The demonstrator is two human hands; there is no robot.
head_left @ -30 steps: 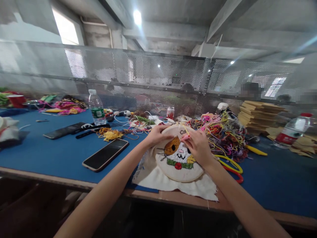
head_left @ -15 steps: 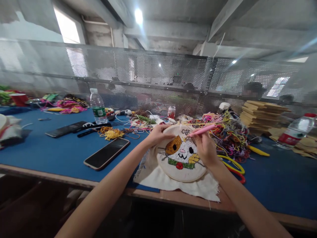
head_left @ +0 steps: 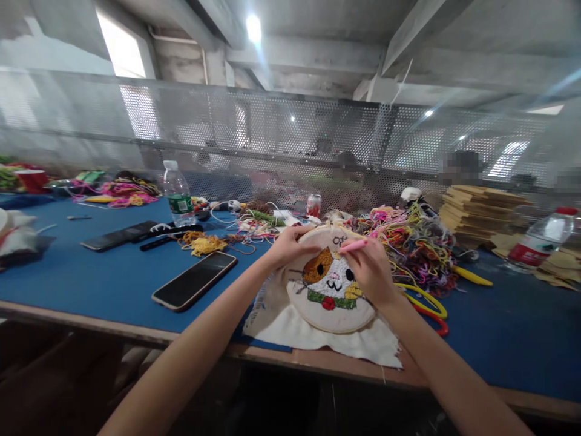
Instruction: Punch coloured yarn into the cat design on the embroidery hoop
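A round embroidery hoop (head_left: 318,318) with white cloth shows a stitched cat face in orange, white and yellow, with a green collar and a red flower. It leans at the table's front edge. My left hand (head_left: 294,247) grips the hoop's upper left rim, its thumb on the front. In my right hand (head_left: 372,269) is a pink pen-like tool (head_left: 354,246), its tip hidden near the top of the cat's head. Loose cloth (head_left: 327,348) hangs out below the hoop.
Phones (head_left: 195,281) and a water bottle (head_left: 178,197) lie or stand left on the blue table (head_left: 109,278). A yarn heap (head_left: 417,242), yellow scissor-like handles (head_left: 424,303), stacked brown pieces (head_left: 476,212) and another bottle (head_left: 538,242) are right. Behind stands a perforated screen (head_left: 281,133).
My right hand has shifted slightly left, and the pink tool is now angled more toward me, with less of it showing. My left hand keeps its hold on the hoop.
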